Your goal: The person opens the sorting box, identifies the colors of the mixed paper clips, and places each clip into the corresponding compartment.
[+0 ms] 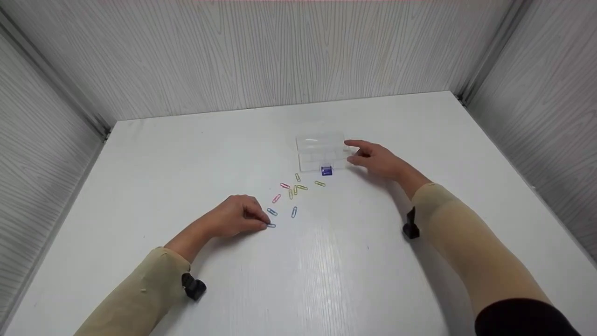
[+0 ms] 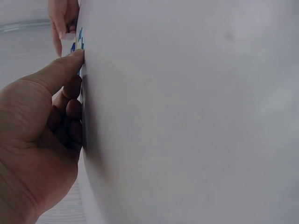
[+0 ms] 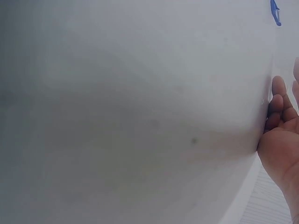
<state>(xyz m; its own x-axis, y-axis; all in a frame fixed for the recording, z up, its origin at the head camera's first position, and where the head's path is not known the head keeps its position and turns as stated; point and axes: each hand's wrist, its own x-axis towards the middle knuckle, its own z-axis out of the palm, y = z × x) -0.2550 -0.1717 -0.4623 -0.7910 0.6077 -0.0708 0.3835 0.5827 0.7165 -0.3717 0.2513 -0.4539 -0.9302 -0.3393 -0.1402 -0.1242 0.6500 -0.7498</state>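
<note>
Thumb and forefinger of my left hand (image 1: 235, 217) pinch one end of a blue paper clip (image 1: 272, 226) lying on the white table. Two more blue paper clips, one angled (image 1: 272, 212) and one nearly upright (image 1: 294, 212), lie just beyond it. A clear plastic box (image 1: 308, 162) with its lid (image 1: 319, 140) raised stands farther back, a purple latch (image 1: 326, 171) at its front. At the box's right side is my right hand (image 1: 378, 161), forefinger extended by the lid and thumb by the base. Whether they touch is hard to tell.
Several yellow paper clips (image 1: 302, 187) and two pink paper clips, one flat-lying (image 1: 285, 185) and one slanted (image 1: 276, 199), are scattered before the box. Wood-grained panels (image 1: 280, 56) bound the white table (image 1: 326, 280) at the back and both sides.
</note>
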